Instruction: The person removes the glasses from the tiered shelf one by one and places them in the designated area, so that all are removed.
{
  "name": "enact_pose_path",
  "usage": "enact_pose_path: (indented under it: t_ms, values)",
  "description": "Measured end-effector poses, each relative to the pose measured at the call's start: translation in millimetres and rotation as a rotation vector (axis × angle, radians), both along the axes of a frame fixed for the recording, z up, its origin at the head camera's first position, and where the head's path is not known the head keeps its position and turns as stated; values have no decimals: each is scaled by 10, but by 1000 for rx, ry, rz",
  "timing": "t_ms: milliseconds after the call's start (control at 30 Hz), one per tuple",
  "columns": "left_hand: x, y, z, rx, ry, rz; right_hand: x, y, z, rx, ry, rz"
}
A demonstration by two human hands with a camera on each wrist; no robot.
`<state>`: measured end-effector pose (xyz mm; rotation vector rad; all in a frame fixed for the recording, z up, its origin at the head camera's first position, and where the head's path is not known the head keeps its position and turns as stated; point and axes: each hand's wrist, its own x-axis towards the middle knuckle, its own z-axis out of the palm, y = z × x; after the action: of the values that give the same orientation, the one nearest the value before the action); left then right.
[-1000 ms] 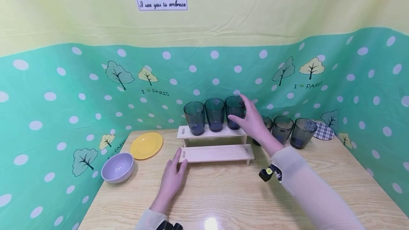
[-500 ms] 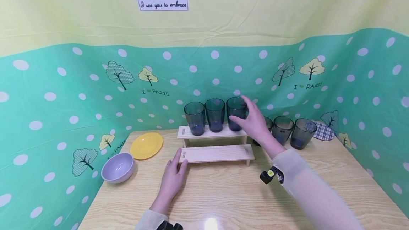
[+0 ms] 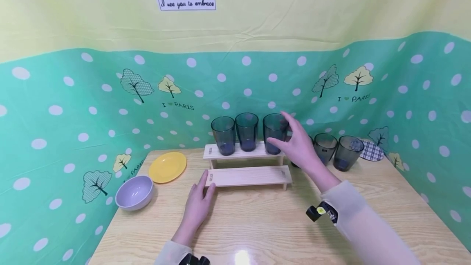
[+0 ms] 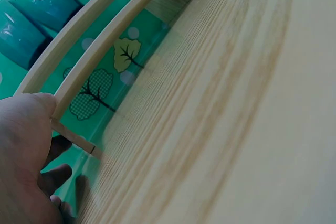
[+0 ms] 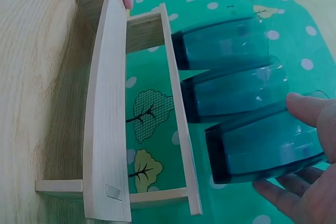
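A two-tier wooden shelf (image 3: 248,176) stands on the table, with two dark tinted drinking glasses (image 3: 223,136) upright on its upper tier. My left hand (image 3: 196,207) grips the left end of the lower tier, its thumb on the board's edge in the left wrist view (image 4: 26,145). With thumb and fingers around its sides, my right hand (image 3: 301,148) holds a third glass (image 3: 274,128) at the upper tier's right end. In the right wrist view, a small gap shows between the base of this held glass (image 5: 262,148) and the tier's board.
More tinted glasses (image 3: 347,154) stand right of the shelf, one partly hidden behind my right hand. Beyond them is a checked round piece (image 3: 371,150). A yellow plate (image 3: 168,167) and a lilac bowl (image 3: 134,193) sit at left. Patterned cloth (image 3: 235,81) hangs behind.
The held glass and my right hand have moved a little to the right and toward me, widening the gap to the middle glass. My left hand stays on the shelf.
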<state>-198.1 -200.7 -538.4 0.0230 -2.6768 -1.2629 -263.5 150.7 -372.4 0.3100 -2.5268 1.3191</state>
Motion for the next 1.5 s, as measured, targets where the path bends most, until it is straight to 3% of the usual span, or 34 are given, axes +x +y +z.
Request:
enact_pose_path:
  t_ms: [333,767,1500]
  values:
    - [-11,-17,10,-14,5,-9,232,85,21,9,-15,-13]
    - [-23,-10,23,-14,-2,-15,500,263,-62,-1,-29,-48]
    - [2,-6,13,-3,2,-9,707,473,-251,-22,-50,-81]
